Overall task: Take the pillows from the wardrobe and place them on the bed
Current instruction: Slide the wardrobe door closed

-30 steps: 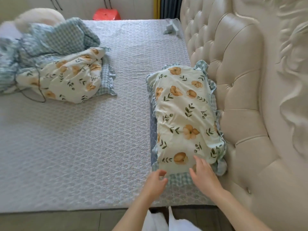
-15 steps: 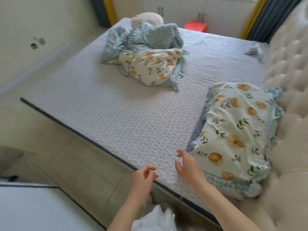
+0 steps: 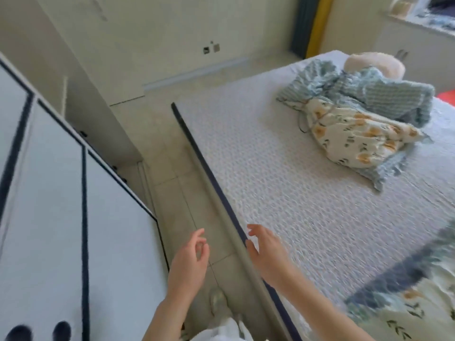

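Observation:
A floral pillow [image 3: 418, 299] with a blue frilled edge lies on the bed [image 3: 283, 168] at the lower right, partly cut off by the frame. My left hand [image 3: 189, 262] hovers over the floor tiles beside the bed, fingers loosely curled and holding nothing. Over the bed's near edge is my right hand [image 3: 268, 254], fingers spread and empty. The white wardrobe [image 3: 61, 217], with dark trim, fills the left side, its doors closed as far as I can see.
A crumpled heap of floral and blue checked bedding [image 3: 357, 124] lies at the bed's far side with a pale round cushion [image 3: 374, 65] behind it. A strip of tiled floor [image 3: 177, 173] runs between wardrobe and bed. Yellow and dark curtains [image 3: 312, 23] hang at the back.
My view has swung left from the headboard toward the wardrobe. Both hands have come off the placed pillow and now hang empty over the bed's edge and the floor.

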A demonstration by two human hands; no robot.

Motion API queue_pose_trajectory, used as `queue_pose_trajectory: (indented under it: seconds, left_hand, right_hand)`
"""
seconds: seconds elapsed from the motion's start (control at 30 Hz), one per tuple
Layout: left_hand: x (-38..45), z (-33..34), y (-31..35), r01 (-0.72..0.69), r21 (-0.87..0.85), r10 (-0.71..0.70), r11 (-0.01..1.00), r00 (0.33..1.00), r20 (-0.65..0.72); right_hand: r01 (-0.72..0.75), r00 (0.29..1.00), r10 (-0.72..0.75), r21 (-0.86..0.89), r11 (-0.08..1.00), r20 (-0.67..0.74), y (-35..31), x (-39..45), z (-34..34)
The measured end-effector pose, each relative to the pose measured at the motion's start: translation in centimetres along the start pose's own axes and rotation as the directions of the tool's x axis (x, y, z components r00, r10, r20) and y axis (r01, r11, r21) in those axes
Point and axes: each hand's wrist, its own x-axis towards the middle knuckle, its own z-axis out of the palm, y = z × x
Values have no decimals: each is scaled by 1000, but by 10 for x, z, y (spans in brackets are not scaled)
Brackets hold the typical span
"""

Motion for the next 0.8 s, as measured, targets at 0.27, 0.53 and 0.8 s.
queue_pose_trajectory:
  seconds: [0.27,0.53,0.8]
  left_hand:
    - [85,-88,-20,60,262,52,963,915,-401]
    - [134,-159,-32,61,442,244,895,763,-599]
    - [157,-228,-10,261,664,350,701,685,-639]
  right_hand:
    - [369,926,-371,36,929,66,-139,122,28]
    - [422,884,-453,218,880,116,-217,202,68]
    - [474,761,-593,399,785,263,-292,262,95]
